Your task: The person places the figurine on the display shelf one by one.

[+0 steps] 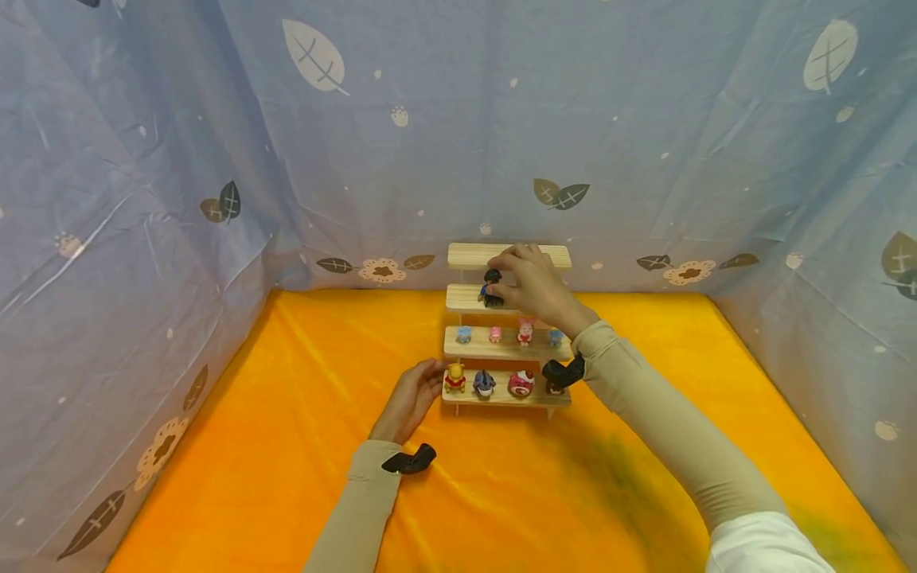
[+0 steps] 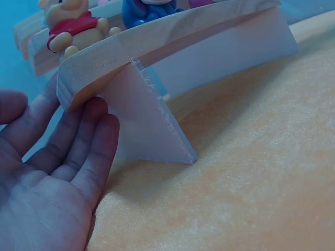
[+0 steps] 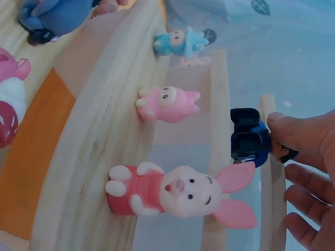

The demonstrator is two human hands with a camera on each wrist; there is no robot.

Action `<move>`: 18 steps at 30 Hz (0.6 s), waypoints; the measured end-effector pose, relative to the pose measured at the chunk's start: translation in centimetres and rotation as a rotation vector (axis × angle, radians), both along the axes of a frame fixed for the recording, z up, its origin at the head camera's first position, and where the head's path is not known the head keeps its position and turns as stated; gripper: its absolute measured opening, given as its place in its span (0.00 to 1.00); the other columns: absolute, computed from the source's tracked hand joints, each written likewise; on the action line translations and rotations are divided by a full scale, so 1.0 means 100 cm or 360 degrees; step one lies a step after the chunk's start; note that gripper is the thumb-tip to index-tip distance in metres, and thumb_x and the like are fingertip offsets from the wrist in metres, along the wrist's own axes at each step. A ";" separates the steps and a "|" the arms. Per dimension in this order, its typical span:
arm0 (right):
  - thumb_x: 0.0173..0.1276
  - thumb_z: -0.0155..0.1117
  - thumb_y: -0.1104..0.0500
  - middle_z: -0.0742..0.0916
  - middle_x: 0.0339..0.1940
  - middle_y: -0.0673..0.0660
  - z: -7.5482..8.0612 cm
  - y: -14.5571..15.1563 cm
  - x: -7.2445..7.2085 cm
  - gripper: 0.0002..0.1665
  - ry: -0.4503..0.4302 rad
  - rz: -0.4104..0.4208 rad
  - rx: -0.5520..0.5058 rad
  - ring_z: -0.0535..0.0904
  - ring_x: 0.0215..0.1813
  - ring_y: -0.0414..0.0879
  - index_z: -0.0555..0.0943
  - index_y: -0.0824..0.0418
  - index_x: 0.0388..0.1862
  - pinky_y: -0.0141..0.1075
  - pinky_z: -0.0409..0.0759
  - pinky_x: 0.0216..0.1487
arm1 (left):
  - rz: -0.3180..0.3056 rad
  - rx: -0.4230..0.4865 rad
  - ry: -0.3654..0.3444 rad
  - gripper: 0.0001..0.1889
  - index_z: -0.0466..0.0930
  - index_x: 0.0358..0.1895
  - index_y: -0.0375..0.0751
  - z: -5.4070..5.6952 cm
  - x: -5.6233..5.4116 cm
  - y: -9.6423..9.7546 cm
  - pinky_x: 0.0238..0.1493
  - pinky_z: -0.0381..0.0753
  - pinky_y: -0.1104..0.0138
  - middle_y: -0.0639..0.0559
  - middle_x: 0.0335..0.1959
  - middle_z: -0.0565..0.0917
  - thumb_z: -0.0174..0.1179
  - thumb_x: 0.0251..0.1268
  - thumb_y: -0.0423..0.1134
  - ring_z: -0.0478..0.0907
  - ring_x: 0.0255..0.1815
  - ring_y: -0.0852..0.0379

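Note:
A wooden four-step display stand (image 1: 509, 350) holds rows of small figurines. High on it, my right hand (image 1: 533, 285) pinches a dark-haired figurine (image 1: 491, 288) in blue and black at the second step from the top. Its dark legs (image 3: 246, 137) point toward that step in the right wrist view. My left hand (image 1: 410, 400) rests its fingers against the left end of the lowest step (image 2: 94, 68), some fingertips under the board, thumb apart. Right above them sits a Winnie-the-Pooh figurine (image 2: 73, 26) in a red shirt.
On the lowest step are an Eeyore figurine (image 1: 484, 384), a strawberry-topped pink figurine (image 1: 521, 384) and another, partly hidden by the right wrist's black camera strap (image 1: 563, 372). A Piglet figurine (image 3: 178, 191) stands one step up among small pink and blue ones. Patterned curtain (image 1: 430, 143) surrounds the orange cloth (image 1: 322, 446).

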State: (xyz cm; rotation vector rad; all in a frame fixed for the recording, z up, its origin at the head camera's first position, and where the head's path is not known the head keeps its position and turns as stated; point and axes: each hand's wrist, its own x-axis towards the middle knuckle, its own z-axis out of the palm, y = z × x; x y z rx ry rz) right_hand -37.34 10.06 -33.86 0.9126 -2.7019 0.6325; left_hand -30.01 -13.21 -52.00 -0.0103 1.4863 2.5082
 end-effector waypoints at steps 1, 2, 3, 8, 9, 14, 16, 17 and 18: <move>0.72 0.68 0.51 0.79 0.59 0.61 0.000 0.001 0.001 0.26 -0.0009 -0.0001 0.0003 0.69 0.58 0.57 0.79 0.61 0.64 0.49 0.65 0.56 | -0.0002 0.0003 0.0003 0.17 0.76 0.50 0.34 0.000 0.000 0.001 0.55 0.80 0.69 0.48 0.52 0.78 0.39 0.84 0.41 0.77 0.54 0.54; 0.72 0.67 0.51 0.79 0.59 0.62 0.001 0.002 0.001 0.26 -0.0017 -0.0004 0.0003 0.69 0.59 0.57 0.79 0.61 0.64 0.50 0.65 0.56 | -0.0010 0.0006 0.0014 0.17 0.76 0.49 0.35 -0.001 0.000 0.001 0.55 0.79 0.69 0.49 0.51 0.78 0.39 0.84 0.41 0.76 0.53 0.54; 0.72 0.67 0.51 0.79 0.59 0.62 0.002 0.003 0.002 0.26 -0.0023 -0.0010 -0.0003 0.69 0.59 0.58 0.79 0.61 0.64 0.50 0.65 0.56 | -0.0011 0.0011 0.0019 0.17 0.77 0.48 0.36 -0.001 -0.001 0.001 0.54 0.79 0.69 0.49 0.51 0.79 0.39 0.84 0.41 0.76 0.52 0.54; 0.76 0.62 0.51 0.80 0.62 0.65 0.009 0.010 0.002 0.25 -0.0080 -0.0055 -0.0116 0.70 0.64 0.60 0.78 0.64 0.65 0.55 0.68 0.63 | -0.0010 0.0012 0.0019 0.17 0.78 0.46 0.38 -0.002 -0.009 -0.003 0.54 0.79 0.68 0.49 0.53 0.79 0.38 0.84 0.42 0.76 0.53 0.54; 0.77 0.60 0.50 0.80 0.63 0.65 0.012 0.012 0.000 0.26 -0.0107 -0.0059 -0.0167 0.71 0.65 0.61 0.77 0.64 0.66 0.55 0.70 0.64 | 0.0000 0.0020 0.0010 0.18 0.78 0.47 0.38 -0.001 -0.013 -0.004 0.54 0.79 0.68 0.49 0.53 0.80 0.38 0.84 0.42 0.76 0.54 0.54; 0.81 0.52 0.46 0.81 0.62 0.61 0.028 0.026 -0.006 0.27 -0.0248 -0.0127 -0.0472 0.75 0.60 0.57 0.77 0.61 0.67 0.53 0.73 0.63 | -0.0012 0.0148 -0.0017 0.24 0.69 0.66 0.32 0.006 -0.035 -0.014 0.60 0.75 0.68 0.48 0.60 0.75 0.33 0.86 0.47 0.72 0.60 0.54; 0.81 0.51 0.44 0.82 0.60 0.62 0.034 0.032 -0.010 0.28 -0.0264 -0.0156 -0.0587 0.77 0.57 0.57 0.77 0.61 0.67 0.52 0.74 0.60 | 0.0008 0.0276 -0.0035 0.28 0.60 0.74 0.32 0.010 -0.044 -0.021 0.66 0.72 0.65 0.44 0.66 0.70 0.32 0.86 0.50 0.69 0.66 0.51; 0.81 0.51 0.44 0.83 0.60 0.63 0.036 0.035 -0.012 0.28 -0.0264 -0.0162 -0.0640 0.77 0.57 0.57 0.78 0.61 0.66 0.52 0.74 0.59 | 0.0036 0.0346 -0.0045 0.30 0.55 0.77 0.33 0.014 -0.049 -0.025 0.70 0.69 0.63 0.42 0.70 0.67 0.32 0.86 0.52 0.67 0.70 0.50; 0.81 0.50 0.43 0.83 0.60 0.64 0.038 0.038 -0.013 0.28 -0.0267 -0.0177 -0.0685 0.77 0.57 0.57 0.78 0.61 0.65 0.51 0.74 0.59 | 0.0067 0.0404 -0.0048 0.32 0.51 0.79 0.34 0.019 -0.054 -0.030 0.73 0.66 0.62 0.40 0.74 0.63 0.31 0.85 0.54 0.64 0.74 0.48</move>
